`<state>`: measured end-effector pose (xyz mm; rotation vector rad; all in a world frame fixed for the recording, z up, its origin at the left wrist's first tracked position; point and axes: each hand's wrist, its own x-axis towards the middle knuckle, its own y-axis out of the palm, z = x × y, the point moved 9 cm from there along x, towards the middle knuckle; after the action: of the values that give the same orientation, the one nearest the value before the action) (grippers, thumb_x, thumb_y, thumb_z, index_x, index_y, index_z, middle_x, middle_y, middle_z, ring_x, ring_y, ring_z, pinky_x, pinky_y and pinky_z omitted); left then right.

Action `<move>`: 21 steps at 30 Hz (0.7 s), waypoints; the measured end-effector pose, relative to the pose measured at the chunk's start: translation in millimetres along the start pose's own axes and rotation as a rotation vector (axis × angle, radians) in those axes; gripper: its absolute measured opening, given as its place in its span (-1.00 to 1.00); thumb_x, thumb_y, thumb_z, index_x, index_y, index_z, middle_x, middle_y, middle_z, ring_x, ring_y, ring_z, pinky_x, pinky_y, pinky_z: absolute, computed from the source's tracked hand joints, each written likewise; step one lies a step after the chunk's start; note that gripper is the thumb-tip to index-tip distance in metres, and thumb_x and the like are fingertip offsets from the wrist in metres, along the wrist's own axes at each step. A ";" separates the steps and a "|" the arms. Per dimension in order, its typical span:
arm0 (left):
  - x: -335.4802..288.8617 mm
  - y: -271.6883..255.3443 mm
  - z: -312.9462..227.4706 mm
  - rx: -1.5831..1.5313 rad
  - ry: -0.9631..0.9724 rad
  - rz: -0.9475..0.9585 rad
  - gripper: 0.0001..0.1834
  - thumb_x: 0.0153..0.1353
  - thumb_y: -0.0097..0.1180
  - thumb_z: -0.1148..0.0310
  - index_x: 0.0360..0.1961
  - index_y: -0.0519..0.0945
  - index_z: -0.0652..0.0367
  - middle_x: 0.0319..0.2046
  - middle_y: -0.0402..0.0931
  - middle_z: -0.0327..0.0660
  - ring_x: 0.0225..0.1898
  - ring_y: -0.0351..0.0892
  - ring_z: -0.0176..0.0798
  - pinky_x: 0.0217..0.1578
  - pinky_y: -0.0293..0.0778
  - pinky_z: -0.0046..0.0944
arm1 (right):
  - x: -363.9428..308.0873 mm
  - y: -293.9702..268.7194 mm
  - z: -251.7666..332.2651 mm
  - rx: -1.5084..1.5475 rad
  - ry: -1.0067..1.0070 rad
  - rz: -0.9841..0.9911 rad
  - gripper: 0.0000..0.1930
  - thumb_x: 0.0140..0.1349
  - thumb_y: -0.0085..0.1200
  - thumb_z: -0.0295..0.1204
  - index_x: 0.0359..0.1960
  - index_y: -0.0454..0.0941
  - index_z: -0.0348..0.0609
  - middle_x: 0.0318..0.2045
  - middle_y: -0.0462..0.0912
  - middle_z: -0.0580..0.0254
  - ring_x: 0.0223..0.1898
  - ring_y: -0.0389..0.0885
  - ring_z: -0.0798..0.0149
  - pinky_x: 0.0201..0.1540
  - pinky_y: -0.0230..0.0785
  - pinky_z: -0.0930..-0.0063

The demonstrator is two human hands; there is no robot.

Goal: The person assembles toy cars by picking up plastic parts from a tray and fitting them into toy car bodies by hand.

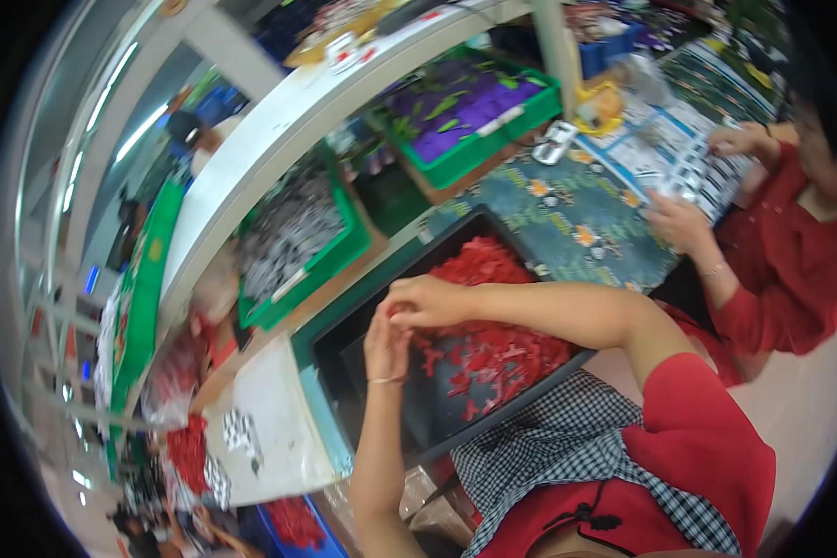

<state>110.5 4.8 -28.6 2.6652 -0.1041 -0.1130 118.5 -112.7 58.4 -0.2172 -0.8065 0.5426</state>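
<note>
A black tray [381, 409] holds a heap of small red plastic parts [493, 349]. Both my hands meet over its left end. My left hand [386, 346] rises from the lower edge with a thin bracelet at the wrist, its fingers pinched together. My right hand [430, 302] reaches in from the right, fingers curled against the left fingertips. A small red part [392, 311] shows between the two hands; its shape is too small to tell.
A green bin of grey parts [293, 232] and a green bin of purple and green parts [465, 107] stand beyond the tray. A co-worker in red [790, 270] handles a printed sheet [679, 153] at the right. A white sheet [260, 418] and bagged red parts [188, 448] lie at the left.
</note>
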 end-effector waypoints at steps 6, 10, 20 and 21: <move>-3.7 -1.6 10.1 -0.078 -0.088 0.153 -0.63 0.37 -0.13 0.07 -0.11 0.47 0.16 -0.33 0.52 -0.26 -0.38 0.52 -0.37 -0.36 0.51 -0.42 | -5.2 4.2 5.8 -0.039 0.001 0.066 -0.87 0.10 0.12 -0.47 -0.29 0.58 -0.13 -0.34 0.50 0.22 -0.30 0.57 0.14 -0.27 0.42 0.36; -6.6 3.3 14.2 -0.023 -0.107 0.185 -0.61 0.38 -0.15 0.07 -0.11 0.46 0.20 -0.35 0.53 -0.22 -0.37 0.56 -0.33 -0.37 0.54 -0.38 | -8.9 9.2 8.6 -0.097 -0.056 0.100 -0.92 0.03 0.16 -0.44 -0.40 0.58 -0.07 -0.32 0.51 0.23 -0.26 0.56 0.13 -0.28 0.41 0.26; -17.4 -4.7 -39.6 0.455 0.184 -0.278 -0.64 0.31 0.02 0.42 0.11 0.41 0.28 -0.06 0.48 -0.10 -0.11 0.54 -0.26 -0.22 0.58 -0.32 | -21.2 52.7 -22.3 -0.526 0.092 0.407 -0.80 -0.05 0.12 -0.45 -0.33 0.57 -0.17 -0.27 0.57 0.02 -0.27 0.61 -0.04 -0.34 0.50 0.14; -16.5 -4.6 -43.9 0.485 0.188 -0.286 -0.65 0.30 0.02 0.41 0.09 0.43 0.27 -0.05 0.48 -0.12 -0.11 0.54 -0.27 -0.23 0.57 -0.34 | -22.5 49.6 -20.1 -0.579 0.088 0.448 -0.79 -0.05 0.14 -0.44 -0.33 0.57 -0.23 -0.24 0.58 0.00 -0.25 0.62 -0.04 -0.33 0.51 0.16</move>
<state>98.7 30.2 9.3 3.1420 0.3555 0.0845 101.9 -82.6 11.6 -0.9657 -0.8175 0.7017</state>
